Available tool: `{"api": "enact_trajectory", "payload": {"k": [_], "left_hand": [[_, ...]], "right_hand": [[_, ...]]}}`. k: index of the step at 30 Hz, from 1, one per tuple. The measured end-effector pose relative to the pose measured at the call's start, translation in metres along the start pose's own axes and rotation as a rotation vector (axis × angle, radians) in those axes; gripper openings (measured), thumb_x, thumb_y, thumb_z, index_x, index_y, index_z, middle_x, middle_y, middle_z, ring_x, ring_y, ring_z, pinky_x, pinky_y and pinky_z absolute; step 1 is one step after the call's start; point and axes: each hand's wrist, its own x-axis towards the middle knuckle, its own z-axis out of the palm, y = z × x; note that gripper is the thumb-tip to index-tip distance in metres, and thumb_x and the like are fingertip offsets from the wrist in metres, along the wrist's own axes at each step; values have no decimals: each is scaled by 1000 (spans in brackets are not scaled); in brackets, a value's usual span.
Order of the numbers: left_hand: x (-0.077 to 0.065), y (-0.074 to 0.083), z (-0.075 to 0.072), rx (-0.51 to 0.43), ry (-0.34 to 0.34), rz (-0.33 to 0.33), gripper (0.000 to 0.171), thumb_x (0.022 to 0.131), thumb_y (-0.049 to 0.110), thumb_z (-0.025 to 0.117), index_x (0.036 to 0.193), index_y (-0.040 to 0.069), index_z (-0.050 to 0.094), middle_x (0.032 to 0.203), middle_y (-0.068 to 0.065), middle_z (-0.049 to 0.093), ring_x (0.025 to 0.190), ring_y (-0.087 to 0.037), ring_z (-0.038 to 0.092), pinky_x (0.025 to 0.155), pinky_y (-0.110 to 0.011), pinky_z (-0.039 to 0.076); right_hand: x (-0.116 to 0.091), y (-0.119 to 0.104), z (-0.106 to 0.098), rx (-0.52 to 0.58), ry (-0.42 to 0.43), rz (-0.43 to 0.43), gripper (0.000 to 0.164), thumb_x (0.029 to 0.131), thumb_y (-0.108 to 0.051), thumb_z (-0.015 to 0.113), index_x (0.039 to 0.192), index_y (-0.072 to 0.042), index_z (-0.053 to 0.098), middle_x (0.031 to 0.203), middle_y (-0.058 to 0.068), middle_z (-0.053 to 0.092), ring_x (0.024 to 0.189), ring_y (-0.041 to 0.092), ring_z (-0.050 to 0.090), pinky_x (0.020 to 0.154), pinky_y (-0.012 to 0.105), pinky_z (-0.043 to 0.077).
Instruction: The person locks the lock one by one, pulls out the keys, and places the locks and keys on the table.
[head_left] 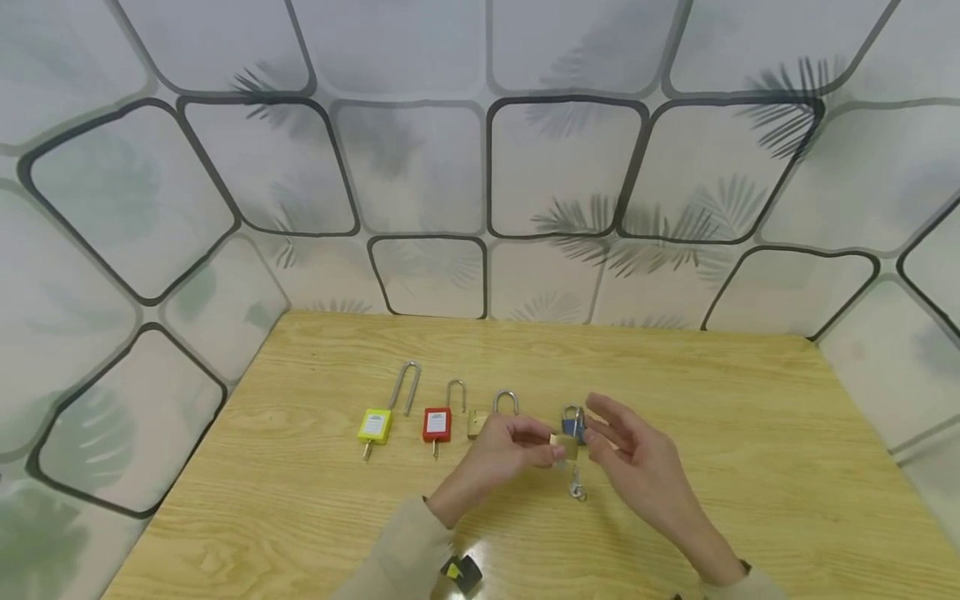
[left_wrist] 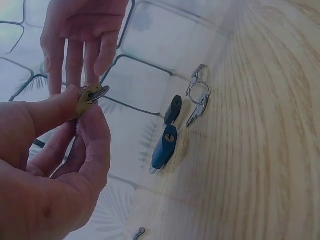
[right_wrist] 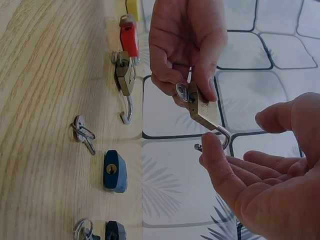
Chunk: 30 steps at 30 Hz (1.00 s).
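A: What are we recording as setting?

B: We are recording a pale patterned wall (head_left: 420, 167), rising behind the far edge of a wood-grain desk (head_left: 337, 354).

A: Desk stock?

B: Counting inward from the left edge, we are listing a yellow padlock (head_left: 374, 426), a red padlock (head_left: 437, 425) and a brass padlock (head_left: 477, 423), all lying unlatched. Nearer the right edge, a blue padlock (right_wrist: 114, 172) and a dark padlock (right_wrist: 115, 231) are lying near loose keys (right_wrist: 80, 126).

A: Piece in hand?

B: One held padlock (right_wrist: 204, 107), brass, hanging above the desk between both hands. The left hand (head_left: 510, 450) is pinching its body; a key (right_wrist: 182, 91) is apparently sitting in its keyhole. The right hand (head_left: 645, 460) is holding its fingers apart, gripping nothing, beside the projecting shackle (right_wrist: 228, 137); contact we are not managing to tell.

A: Step?

B: We are judging it as unlocking, the shackle showing its free end.

A: Next?

B: Probably it is calling for a steady left pinch while lowering the piece beside the others.
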Motion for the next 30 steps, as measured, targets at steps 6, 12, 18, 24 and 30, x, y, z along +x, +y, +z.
{"api": "enact_trajectory", "payload": {"k": [6,12,18,24,30], "left_hand": [[0,0,3,-4,-13,14,22,87,11,81,106,0,76,97,-11,78,80,-11,73,78,-26,60],[1,-1,6,-5,-48,27,18,88,8,80,104,-1,77,96,-13,78,79,-9,72,76,-27,61],[3,-1,10,41,-44,24,17,87,10,81,101,1,78,95,-12,79,78,-8,71,73,-23,59],[3,-3,11,55,-36,20,19,88,11,81,103,1,78,96,-12,79,78,-7,71,72,-21,58],[3,-3,11,27,-32,18,22,87,10,81,105,-1,77,99,-16,79,79,-6,72,74,-21,59]], "right_hand": [[2,-2,3,-13,25,-30,44,103,-14,63,144,-4,54,143,21,61,123,34,67,93,22,57],[4,-3,8,-25,33,-24,42,103,-15,63,142,-3,56,138,18,65,123,32,67,96,34,59],[5,-8,11,-16,21,-24,41,103,-17,63,142,-5,57,134,16,68,121,30,69,95,33,59],[5,-7,12,-61,27,-46,41,103,-20,63,141,-6,58,131,13,70,116,29,71,92,39,61],[5,-4,13,-81,42,-72,40,101,-17,66,140,-7,60,128,9,72,108,16,73,90,28,59]]}}
